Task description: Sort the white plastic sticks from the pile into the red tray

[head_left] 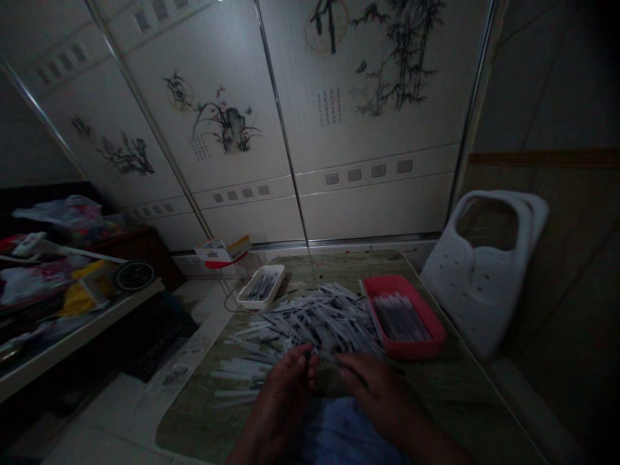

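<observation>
Both hands meet over the near side of a loose heap of slim pen-like sticks (320, 316), whitish with dark parts. My left hand (293, 374) is closed, with thumb and fingers pinched round a small dark piece whose kind I cannot make out. Close beside it, my right hand (365, 381) is closed on a pale, pen-like stick (330, 356) that points toward the left hand. A red tray (438, 339) to the right holds similar sticks lying side by side. Beyond the heap at the left, a white tray (243, 298) contains thin dark-and-light pieces.
Everything rests on a greenish table (194, 420). A white folded chair (484, 278) stands to the right. At the left are a cluttered shelf (140, 294) and a small box (223, 250) on a red stool (225, 263). Sliding doors (368, 213) close off the back.
</observation>
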Action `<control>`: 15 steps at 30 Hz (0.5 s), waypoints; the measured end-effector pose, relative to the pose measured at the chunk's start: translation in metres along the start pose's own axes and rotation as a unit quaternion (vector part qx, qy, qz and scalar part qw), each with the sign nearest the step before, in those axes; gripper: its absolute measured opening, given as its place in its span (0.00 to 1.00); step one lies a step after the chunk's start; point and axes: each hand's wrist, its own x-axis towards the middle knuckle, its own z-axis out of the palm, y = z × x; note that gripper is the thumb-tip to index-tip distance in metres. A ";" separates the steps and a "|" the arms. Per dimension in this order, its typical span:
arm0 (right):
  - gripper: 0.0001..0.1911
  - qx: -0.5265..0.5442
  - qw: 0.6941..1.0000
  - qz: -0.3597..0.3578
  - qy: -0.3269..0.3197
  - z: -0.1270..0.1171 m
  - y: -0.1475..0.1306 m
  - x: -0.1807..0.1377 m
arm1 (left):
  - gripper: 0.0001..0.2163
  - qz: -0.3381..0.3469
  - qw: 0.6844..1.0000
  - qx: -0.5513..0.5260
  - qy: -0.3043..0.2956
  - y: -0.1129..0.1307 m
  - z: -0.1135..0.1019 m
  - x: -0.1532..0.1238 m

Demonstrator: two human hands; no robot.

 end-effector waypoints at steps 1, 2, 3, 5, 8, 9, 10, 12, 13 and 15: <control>0.18 0.000 1.000 -0.001 -0.001 0.000 -0.001 0.000 | 0.14 0.002 1.000 0.000 -0.002 0.000 0.000 -0.001; 0.18 -0.002 1.000 -0.002 -0.003 0.000 -0.001 0.000 | 0.13 0.006 1.000 0.001 -0.005 0.000 0.001 -0.001; 0.18 -0.004 1.000 -0.003 -0.005 0.000 -0.001 0.000 | 0.13 0.011 1.000 0.002 -0.007 -0.001 0.000 -0.001; 0.17 -0.011 1.000 -0.005 -0.010 0.000 -0.002 0.000 | 0.12 0.026 1.000 0.008 -0.010 -0.003 -0.001 0.000; 0.18 -0.025 0.999 -0.015 -0.019 0.000 -0.004 0.000 | 0.12 0.054 0.998 0.027 -0.009 -0.006 -0.003 0.003; 0.18 -0.029 0.999 -0.017 -0.021 0.000 -0.005 -0.001 | 0.13 0.064 0.997 0.035 -0.006 -0.006 -0.003 0.004; 0.18 -0.032 0.999 -0.017 -0.023 -0.001 -0.006 -0.001 | 0.13 0.073 0.996 0.046 -0.002 -0.007 -0.004 0.005; 0.18 -0.038 0.999 -0.017 -0.025 -0.002 -0.008 -0.001 | 0.14 0.084 0.994 0.070 0.006 -0.009 -0.004 0.005; 0.18 -0.040 0.999 -0.017 -0.025 -0.002 -0.009 -0.001 | 0.15 0.085 0.993 0.084 0.007 -0.009 -0.004 0.005; 0.18 -0.043 0.999 -0.015 -0.027 -0.003 -0.011 -0.001 | 0.16 0.088 0.990 0.110 0.009 -0.010 -0.004 0.005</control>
